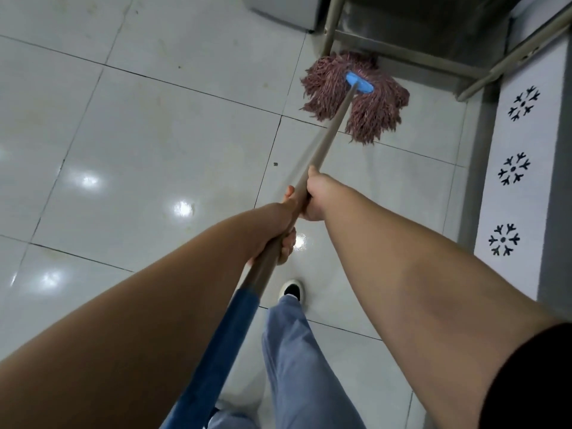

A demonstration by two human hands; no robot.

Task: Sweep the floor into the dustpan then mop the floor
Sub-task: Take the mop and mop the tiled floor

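A mop with a reddish-brown string head and a blue clamp lies spread on the pale tiled floor, right at the foot of a metal frame. Its long beige handle runs back toward me and ends in a blue grip. My right hand grips the handle further down the shaft. My left hand grips it just behind, above the blue grip. No broom or dustpan is in view.
A metal frame with angled legs stands at the top right over the mop head. A white wall panel with black snowflake marks runs along the right. A white appliance corner sits at the top. My shoe is below.
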